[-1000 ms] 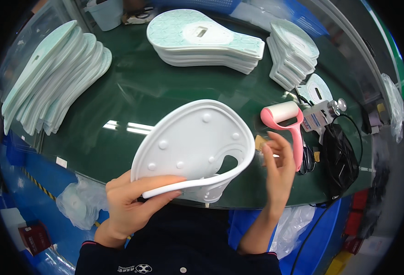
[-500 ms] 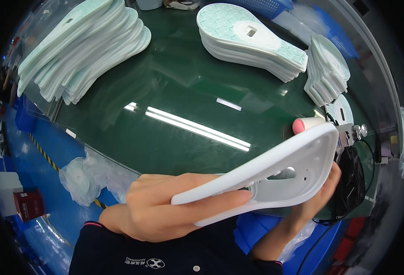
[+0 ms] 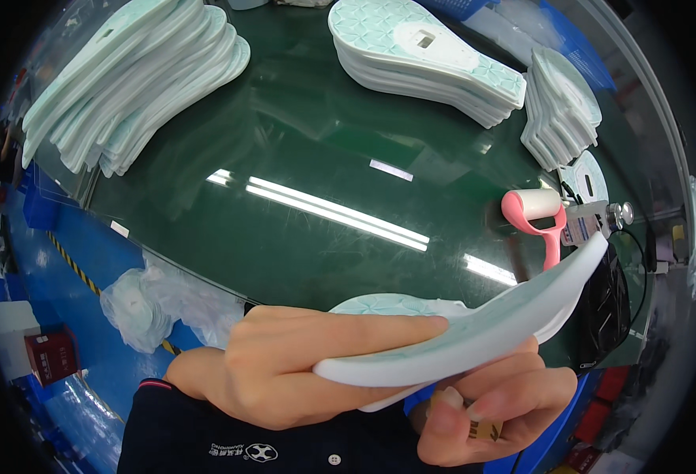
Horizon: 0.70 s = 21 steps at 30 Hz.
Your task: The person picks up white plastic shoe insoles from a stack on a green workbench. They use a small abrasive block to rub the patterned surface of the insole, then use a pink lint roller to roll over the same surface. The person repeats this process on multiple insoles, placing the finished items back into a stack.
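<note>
My left hand (image 3: 292, 359) is closed on a white paddle-shaped plastic panel (image 3: 458, 344), its fingers lying along the narrow end. The panel is tilted above the table's near edge, its wide end pointing up to the right. Behind those fingers shows a pale green patterned surface (image 3: 391, 304); whether it belongs to the same panel I cannot tell. Below the panel, my right hand (image 3: 498, 403) is curled with thumb and fingers pinched. A small yellowish-brown piece (image 3: 486, 429) with dark marks shows between its fingers. The panel hides part of that hand.
Stacks of similar panels stand at the far left (image 3: 134, 87), far middle (image 3: 423, 59) and far right (image 3: 561, 110) of the green table (image 3: 300, 150). A pink-handled lint roller (image 3: 552, 237) lies on the right, near a black pouch (image 3: 605, 316). Plastic bags (image 3: 138, 308) lie at lower left.
The panel has turned over, so its hollow underside no longer shows. My right hand has come from behind its wide end to below it, nearer me. The lint roller is now uncovered.
</note>
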Tool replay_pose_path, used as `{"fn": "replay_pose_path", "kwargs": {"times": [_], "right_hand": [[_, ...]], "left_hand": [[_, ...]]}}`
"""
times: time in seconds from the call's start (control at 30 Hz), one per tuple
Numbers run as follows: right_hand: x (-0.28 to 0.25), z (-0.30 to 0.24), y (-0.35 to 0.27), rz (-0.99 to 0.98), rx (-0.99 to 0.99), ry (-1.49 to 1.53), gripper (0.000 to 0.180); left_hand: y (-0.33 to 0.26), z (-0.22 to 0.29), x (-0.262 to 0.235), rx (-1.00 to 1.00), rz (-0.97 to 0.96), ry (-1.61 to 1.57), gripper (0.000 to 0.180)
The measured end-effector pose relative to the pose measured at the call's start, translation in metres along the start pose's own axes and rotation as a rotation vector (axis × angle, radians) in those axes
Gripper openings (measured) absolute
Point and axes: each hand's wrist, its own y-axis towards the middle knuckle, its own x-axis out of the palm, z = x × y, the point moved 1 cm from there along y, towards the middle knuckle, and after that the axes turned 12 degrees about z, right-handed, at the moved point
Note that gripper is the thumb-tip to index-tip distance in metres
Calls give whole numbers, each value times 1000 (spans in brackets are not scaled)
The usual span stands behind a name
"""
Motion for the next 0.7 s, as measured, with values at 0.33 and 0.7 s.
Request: {"fn": "replay_pose_path", "kwargs": {"times": [0.33, 0.7], "right_hand": [[-1, 9, -2, -25, -111, 12, 28], [-6, 9, 0, -1, -106, -64, 26]], "left_hand": [[-6, -3, 5, 89, 88, -9, 27], [3, -1, -1, 102, -48, -62, 25]]}}
